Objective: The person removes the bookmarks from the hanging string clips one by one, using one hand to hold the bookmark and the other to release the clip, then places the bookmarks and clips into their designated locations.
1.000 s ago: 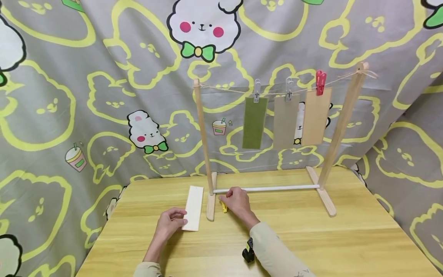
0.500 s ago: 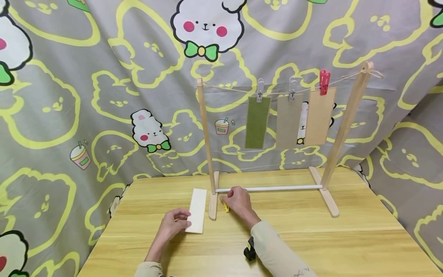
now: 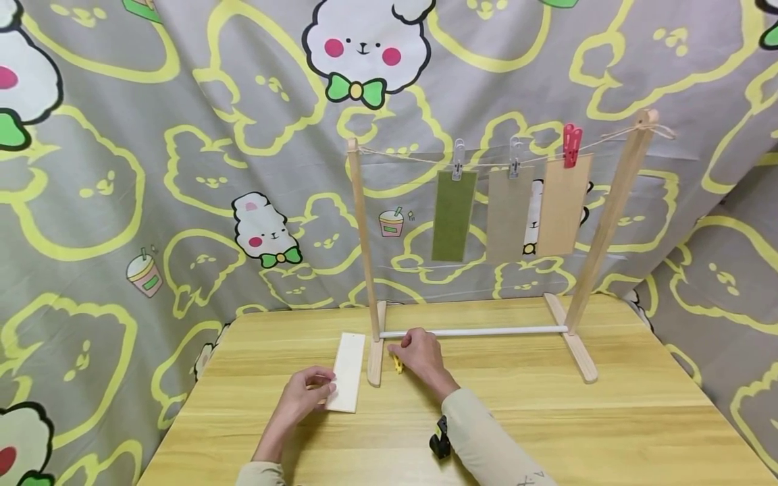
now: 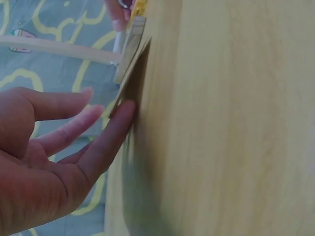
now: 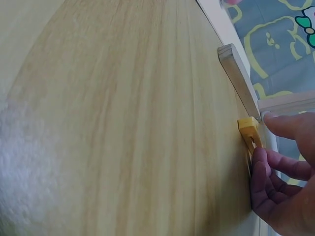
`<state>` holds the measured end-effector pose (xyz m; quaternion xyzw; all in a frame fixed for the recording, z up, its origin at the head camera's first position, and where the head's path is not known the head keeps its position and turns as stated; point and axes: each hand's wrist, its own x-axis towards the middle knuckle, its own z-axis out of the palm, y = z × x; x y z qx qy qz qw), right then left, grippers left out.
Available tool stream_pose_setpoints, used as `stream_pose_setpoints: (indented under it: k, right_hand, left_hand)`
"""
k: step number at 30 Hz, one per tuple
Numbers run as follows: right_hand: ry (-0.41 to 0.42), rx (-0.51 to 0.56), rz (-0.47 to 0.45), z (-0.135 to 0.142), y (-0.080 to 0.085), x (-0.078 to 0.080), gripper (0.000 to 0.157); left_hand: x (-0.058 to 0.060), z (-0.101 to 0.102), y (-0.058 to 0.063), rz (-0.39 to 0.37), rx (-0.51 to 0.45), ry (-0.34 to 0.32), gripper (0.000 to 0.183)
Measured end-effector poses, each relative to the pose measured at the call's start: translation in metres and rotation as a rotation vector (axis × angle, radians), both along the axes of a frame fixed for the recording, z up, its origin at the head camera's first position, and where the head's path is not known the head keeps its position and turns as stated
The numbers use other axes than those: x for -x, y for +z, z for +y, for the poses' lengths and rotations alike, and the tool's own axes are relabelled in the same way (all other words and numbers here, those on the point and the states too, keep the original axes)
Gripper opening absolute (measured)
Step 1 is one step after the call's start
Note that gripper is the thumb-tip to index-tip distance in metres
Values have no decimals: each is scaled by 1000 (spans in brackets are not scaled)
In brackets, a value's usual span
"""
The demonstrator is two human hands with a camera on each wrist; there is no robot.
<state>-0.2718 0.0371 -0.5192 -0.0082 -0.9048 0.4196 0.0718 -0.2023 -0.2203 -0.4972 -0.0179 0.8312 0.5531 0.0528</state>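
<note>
A pale blank card (image 3: 349, 371) lies on the table left of the wooden stand. My left hand (image 3: 302, 393) holds its near left edge, one finger below the card and other fingertips close over it. In the left wrist view that edge of the card (image 4: 135, 71) tilts up off the table. Just right of the stand's left foot, my right hand (image 3: 421, 354) pinches a yellow clothespin (image 3: 398, 364) low over the table. Its far end is hidden by the fingers; the block-like near end of the clothespin (image 5: 248, 128) shows in the right wrist view.
A string (image 3: 407, 158) spans the stand's two posts. Hanging from it are a green card (image 3: 454, 216), a grey-beige card (image 3: 508, 219) and a tan card (image 3: 565, 209), on two clear clothespins and a red clothespin (image 3: 571, 145). A white rod (image 3: 498, 331) joins the feet.
The head view has shifted slightly. The pale card has slid a little toward me with my left hand. My right hand stays in place at the yellow clothespin.
</note>
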Motion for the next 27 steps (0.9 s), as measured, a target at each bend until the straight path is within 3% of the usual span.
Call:
stream_pose_setpoints:
  k: [5,12,20,27]
  right_hand:
    - [22,43,3,2,0,0,28]
    - [48,116,-24,5,2,-5,26]
    - [38,137,60,12,2,-9,20]
    - [63,168,76,17,4,-13,17]
  left_hand:
    - [-2,-1,5,0,-27,-19,22]
    - [-7,-4,10,5,17,-57,25]
    - [-8,-7,14,35,22,-105,29]
    - [-5,-5,19,97,-9,-142,32]
